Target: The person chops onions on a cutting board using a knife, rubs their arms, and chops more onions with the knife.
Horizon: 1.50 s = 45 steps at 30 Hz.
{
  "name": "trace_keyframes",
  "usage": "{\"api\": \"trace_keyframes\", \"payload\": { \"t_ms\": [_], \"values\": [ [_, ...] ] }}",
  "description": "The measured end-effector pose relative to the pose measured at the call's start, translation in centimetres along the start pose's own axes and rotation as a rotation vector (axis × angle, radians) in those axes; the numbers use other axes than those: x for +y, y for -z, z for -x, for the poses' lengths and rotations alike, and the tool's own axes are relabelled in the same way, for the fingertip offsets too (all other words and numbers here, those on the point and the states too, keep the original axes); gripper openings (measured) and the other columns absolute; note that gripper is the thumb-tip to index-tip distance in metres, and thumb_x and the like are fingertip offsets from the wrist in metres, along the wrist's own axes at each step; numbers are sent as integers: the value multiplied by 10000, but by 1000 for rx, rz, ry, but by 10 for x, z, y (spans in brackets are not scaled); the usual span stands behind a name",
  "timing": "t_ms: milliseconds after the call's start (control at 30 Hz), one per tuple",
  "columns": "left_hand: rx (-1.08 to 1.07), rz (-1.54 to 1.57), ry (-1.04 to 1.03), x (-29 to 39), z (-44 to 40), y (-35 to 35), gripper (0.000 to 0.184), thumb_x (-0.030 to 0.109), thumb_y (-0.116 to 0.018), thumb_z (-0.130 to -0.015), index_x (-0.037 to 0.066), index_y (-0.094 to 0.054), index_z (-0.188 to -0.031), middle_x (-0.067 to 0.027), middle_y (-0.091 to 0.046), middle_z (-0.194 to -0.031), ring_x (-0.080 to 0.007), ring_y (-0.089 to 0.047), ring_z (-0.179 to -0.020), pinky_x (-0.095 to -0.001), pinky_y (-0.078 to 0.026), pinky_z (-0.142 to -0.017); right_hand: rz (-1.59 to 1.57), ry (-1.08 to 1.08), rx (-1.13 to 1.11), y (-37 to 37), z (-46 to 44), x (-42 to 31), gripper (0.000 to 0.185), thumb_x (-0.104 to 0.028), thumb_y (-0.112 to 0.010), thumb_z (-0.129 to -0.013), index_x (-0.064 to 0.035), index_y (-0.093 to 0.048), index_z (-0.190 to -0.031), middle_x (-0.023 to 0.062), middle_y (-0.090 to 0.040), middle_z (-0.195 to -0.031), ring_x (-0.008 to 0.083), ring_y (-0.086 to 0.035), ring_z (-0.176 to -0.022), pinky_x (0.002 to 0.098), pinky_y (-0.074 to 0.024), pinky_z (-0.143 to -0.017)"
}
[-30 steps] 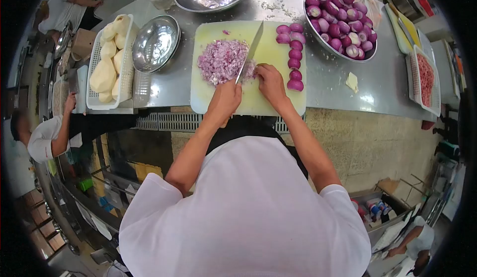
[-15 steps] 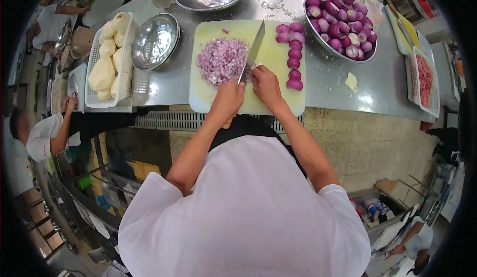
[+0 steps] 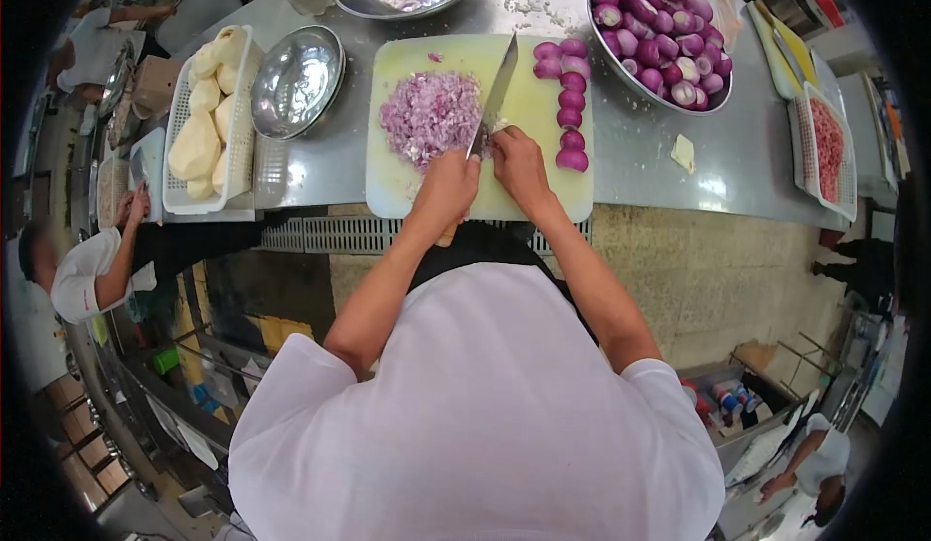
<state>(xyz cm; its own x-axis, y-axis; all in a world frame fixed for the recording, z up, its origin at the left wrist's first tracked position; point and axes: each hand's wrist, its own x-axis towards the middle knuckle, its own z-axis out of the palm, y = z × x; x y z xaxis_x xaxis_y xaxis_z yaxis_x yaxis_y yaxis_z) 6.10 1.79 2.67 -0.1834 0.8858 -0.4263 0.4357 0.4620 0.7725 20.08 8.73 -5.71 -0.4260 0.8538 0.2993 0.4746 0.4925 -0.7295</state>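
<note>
My left hand is closed around the knife, and my right hand is partly curled, fingertips at the blade's right side, any grip hidden from view. On the cutting board, chopped onion lies left of the blade, and a column of purple onions stands between my right hand and the large onion bowl. The board rests on a steel table, with a metal bowl and a white basket to its left; across the room, a co-worker stands farther left.
</note>
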Motion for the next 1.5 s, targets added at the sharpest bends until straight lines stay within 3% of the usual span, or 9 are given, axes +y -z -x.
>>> {"api": "trace_keyframes", "payload": {
  "t_ms": [67, 633, 800, 900, 1000, 1100, 1200, 1400, 1500],
  "values": [
    [-1, -16, -71, -12, -4, -12, 382, 234, -487, -1084, -25, -526, -807, -78, -508, -532, -206, -564, -396, -385, -455, -372, -1, -8, 3, -1, -1, 2, 118, 52, -619, -838, 27, -678, -938, 223, -640, -925, 459, -648, -863, 507, -538, -756],
    [5, 38, -81, -9, -9, -12, 368, 243, -469, -1087, -14, -508, -827, -71, -507, -524, -200, -553, -385, -375, -448, -360, 28, -31, -6, 15, 8, 6, 69, 35, -643, -845, 17, -687, -895, 205, -646, -877, 430, -656, -824, 488, -542, -737],
    [-3, 106, -23, -6, 12, 7, 354, 242, -471, -1087, 0, -517, -832, -58, -520, -537, -171, -545, -391, -357, -447, -370, -62, -101, 222, 72, 16, 6, 139, 57, -667, -830, -9, -703, -946, 171, -673, -903, 341, -686, -770, 390, -573, -670],
    [-135, 175, -47, -20, 42, 14, 347, 243, -483, -1084, 1, -514, -837, -51, -523, -545, -158, -533, -392, -339, -429, -364, -3, -152, 239, 107, 28, 9, 167, 57, -672, -833, -7, -707, -983, 171, -683, -946, 338, -700, -802, 376, -599, -683],
    [-255, 108, 69, -54, 51, 27, 348, 253, -502, -1084, 6, -513, -839, -39, -525, -557, -138, -515, -390, -319, -411, -360, 55, -217, 205, 120, 40, 19, 187, 56, -677, -839, 1, -704, -1016, 172, -687, -989, 342, -706, -845, 376, -616, -707],
    [-191, 141, 119, -83, 45, 40, 355, 236, -500, -1078, -35, -546, -852, -51, -519, -536, -162, -544, -389, -351, -433, -369, 71, -233, 178, 106, 53, 31, 206, 57, -681, -843, 3, -702, -1041, 174, -686, -1012, 338, -704, -898, 379, -617, -722],
    [-10, 13, -21, -75, 32, 54, 353, 228, -511, -1070, -49, -580, -863, -81, -554, -526, -183, -570, -399, -372, -448, -383, 12, -220, 164, 92, 48, 32, 217, 45, -688, -842, -4, -705, -1052, 174, -685, -1026, 342, -692, -946, 394, -601, -752],
    [118, -65, -152, -36, 26, 27, 303, 195, -499, -1055, -52, -592, -906, -137, -584, -547, -235, -593, -419, -400, -465, -398, 48, -128, 17, 38, 25, 7, 226, -36, -715, -824, -40, -723, -1050, 159, -680, -1026, 375, -655, -961, 455, -549, -836],
    [72, -81, -141, -31, 7, 25, 282, 189, -491, -1053, -51, -593, -946, -146, -581, -553, -248, -600, -428, -414, -482, -407, 131, -65, -76, 17, 2, -19, 221, -57, -701, -824, -51, -728, -1043, 151, -666, -1013, 378, -637, -961, 468, -544, -840]
  ]
}}
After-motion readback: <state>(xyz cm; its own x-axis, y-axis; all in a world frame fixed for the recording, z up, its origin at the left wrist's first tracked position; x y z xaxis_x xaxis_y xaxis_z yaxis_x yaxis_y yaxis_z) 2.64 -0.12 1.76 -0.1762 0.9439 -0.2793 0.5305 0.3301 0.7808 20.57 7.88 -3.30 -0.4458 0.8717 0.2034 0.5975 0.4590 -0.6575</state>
